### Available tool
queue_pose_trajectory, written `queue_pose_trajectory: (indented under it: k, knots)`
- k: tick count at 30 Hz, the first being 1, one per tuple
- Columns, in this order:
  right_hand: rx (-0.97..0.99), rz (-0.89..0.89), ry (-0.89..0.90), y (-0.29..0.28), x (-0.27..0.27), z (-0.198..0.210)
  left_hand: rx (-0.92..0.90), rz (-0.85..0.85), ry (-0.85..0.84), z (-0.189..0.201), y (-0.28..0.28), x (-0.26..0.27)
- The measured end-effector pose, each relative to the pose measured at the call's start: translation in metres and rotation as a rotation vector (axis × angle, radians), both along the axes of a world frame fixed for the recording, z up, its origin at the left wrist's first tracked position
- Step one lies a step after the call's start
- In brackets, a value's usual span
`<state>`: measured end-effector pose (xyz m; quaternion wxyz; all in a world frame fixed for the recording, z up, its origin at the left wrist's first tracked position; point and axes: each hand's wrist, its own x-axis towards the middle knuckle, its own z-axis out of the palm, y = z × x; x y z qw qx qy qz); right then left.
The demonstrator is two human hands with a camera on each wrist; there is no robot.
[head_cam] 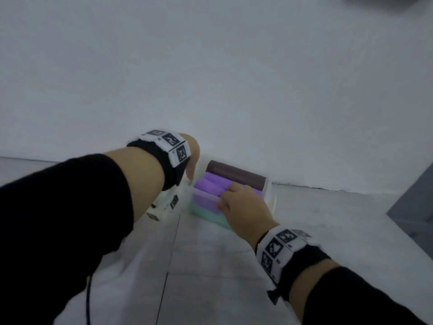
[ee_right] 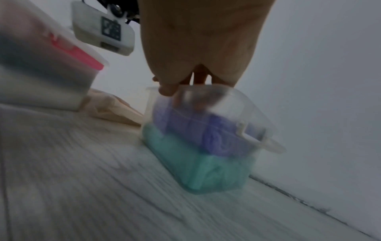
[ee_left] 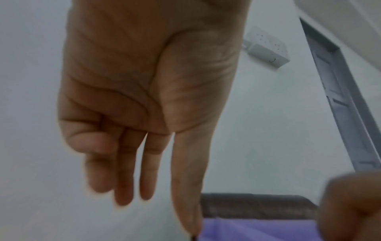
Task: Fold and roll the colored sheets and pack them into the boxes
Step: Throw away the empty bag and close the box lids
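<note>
A clear plastic box [head_cam: 203, 205] stands on the pale floor against the white wall. Teal rolls [ee_right: 198, 169] fill its bottom, purple rolls [head_cam: 210, 184] lie above them, and a dark brown roll [head_cam: 234, 173] lies along the far side. My right hand [head_cam: 225, 200] grips the box's near rim, thumb [ee_right: 167, 89] outside and fingers curled inside over the purple rolls. My left hand [head_cam: 191, 171] hangs over the box's left end with straight fingers pointing down. Its index finger [ee_left: 190, 212] reaches the box edge beside the purple sheet [ee_left: 257, 231].
A second clear box [ee_right: 41, 68] with something red inside stands to the left, with a crumpled beige sheet [ee_right: 111, 107] lying between the two boxes. A white power strip [ee_left: 266, 48] lies near the wall. A grey frame [head_cam: 412, 202] stands at the right.
</note>
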<state>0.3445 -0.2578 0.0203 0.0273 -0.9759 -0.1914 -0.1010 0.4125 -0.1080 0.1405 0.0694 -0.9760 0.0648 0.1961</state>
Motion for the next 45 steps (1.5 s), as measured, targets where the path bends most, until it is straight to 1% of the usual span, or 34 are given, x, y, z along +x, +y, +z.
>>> queue_pose_trajectory:
  k: [1, 3, 5, 7, 8, 10, 12, 13, 14, 17, 19, 21, 23, 25, 26, 29, 32, 35, 41, 45]
  knots:
    - [-0.01, -0.016, -0.005, 0.001, -0.004, -0.002, -0.002, 0.019, -0.008, 0.006, 0.004, -0.002]
    - [0.021, -0.054, -0.007, 0.0, -0.011, -0.004, 0.006, 0.029, -0.078, 0.021, 0.017, -0.01]
    - [0.067, -0.076, 0.019, -0.005, -0.017, -0.004, -0.066, 0.078, -0.112, 0.031, 0.03, -0.033]
    - [0.17, -0.106, 0.044, -0.013, -0.022, 0.0, -0.136, 0.114, -0.101, 0.03, 0.05, -0.058]
    - [0.236, -0.118, 0.045, -0.017, -0.025, 0.001, -0.122, 0.13, -0.092, 0.029, 0.061, -0.073]
    - [0.27, -0.122, 0.025, -0.021, -0.03, 0.003, -0.002, 0.138, -0.07, 0.019, 0.085, -0.102]
    - [0.301, -0.124, 0.016, -0.025, -0.037, 0.0, 0.14, 0.115, -0.052, -0.001, 0.105, -0.128]
    - [0.301, -0.127, 0.017, -0.028, -0.041, -0.001, 0.175, 0.123, -0.076, -0.013, 0.116, -0.138]
    - [0.259, -0.129, 0.015, -0.032, -0.046, -0.004, 0.206, 0.124, -0.117, -0.023, 0.125, -0.148]
    - [0.13, -0.155, 0.006, -0.046, -0.061, -0.012, 0.167, 0.135, -0.253, -0.053, 0.149, -0.17]
    - [0.086, -0.175, 0.0, -0.055, -0.074, -0.015, 0.136, 0.193, -0.375, -0.067, 0.15, -0.186]
    - [0.102, -0.177, -0.022, -0.061, -0.086, -0.014, 0.163, 0.213, -0.401, -0.085, 0.141, -0.199]
    - [0.118, -0.164, -0.048, -0.068, -0.095, -0.013, 0.144, 0.215, -0.487, -0.107, 0.132, -0.209]
    - [0.038, -0.2, -0.004, -0.073, -0.105, -0.012, 0.062, 0.257, -0.587, -0.116, 0.126, -0.216]
    - [0.018, -0.219, -0.002, -0.077, -0.11, -0.012, 0.028, 0.276, -0.602, -0.116, 0.123, -0.22]
    - [-0.045, -0.239, 0.011, -0.089, -0.121, -0.01, -0.079, 0.257, -0.669, -0.118, 0.107, -0.226]
    - [-0.083, -0.239, 0.017, -0.106, -0.13, -0.011, -0.166, 0.215, -0.677, -0.122, 0.081, -0.236]
    - [-0.102, -0.248, 0.027, -0.125, -0.137, -0.01, -0.167, 0.156, -0.632, -0.124, 0.047, -0.241]
    - [-0.103, -0.296, 0.005, -0.17, -0.142, -0.014, -0.216, 0.04, -0.654, -0.129, -0.026, -0.222]
    - [-0.129, -0.345, -0.049, -0.199, -0.133, -0.015, -0.304, -0.061, -0.705, -0.135, -0.065, -0.198]
